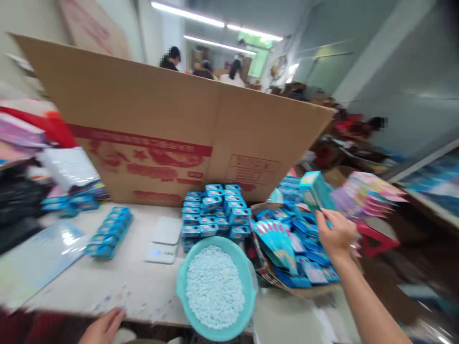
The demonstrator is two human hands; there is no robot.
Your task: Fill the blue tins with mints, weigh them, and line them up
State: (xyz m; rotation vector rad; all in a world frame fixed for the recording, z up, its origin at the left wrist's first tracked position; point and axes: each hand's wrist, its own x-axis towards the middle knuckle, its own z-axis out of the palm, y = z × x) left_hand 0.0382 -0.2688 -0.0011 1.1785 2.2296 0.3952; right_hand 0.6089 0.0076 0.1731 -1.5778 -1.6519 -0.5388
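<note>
- I note a white table [136, 279], with coloured specks near its front edge. A large cardboard panel [172, 110] with red print stands behind it.
- Past the panel I observe a room with strip lights [186, 13] and several people [234, 71], blurred.
- My right hand [335, 234] is raised beside the right end of the goods, its thumb and fingers closed on the lower part of a tilted teal carton [311, 191]. The carton is above the far side of an open box [265, 273] of blue packs [304, 241].
- My left hand [103, 327] is at the table's front edge, cut off by the frame. I see its fingers close together and nothing between them; I cannot tell how far open it is.
- A turquoise basin [181, 286] of pale small pieces [215, 286] lies at front centre, its near rim reaching past the line of the front edge. Stacked small blue boxes [211, 203] stand just behind it.
- A scale [163, 253] lies left of the basin, then a row of blue boxes [111, 231], then a glossy sheet [46, 253].
- White surface shows between scale and row, and from there down to the left hand.
- The right arm has the open box close on its left and a red stool [376, 239] to its right; pink and purple packs [358, 191] are near the hand.
</note>
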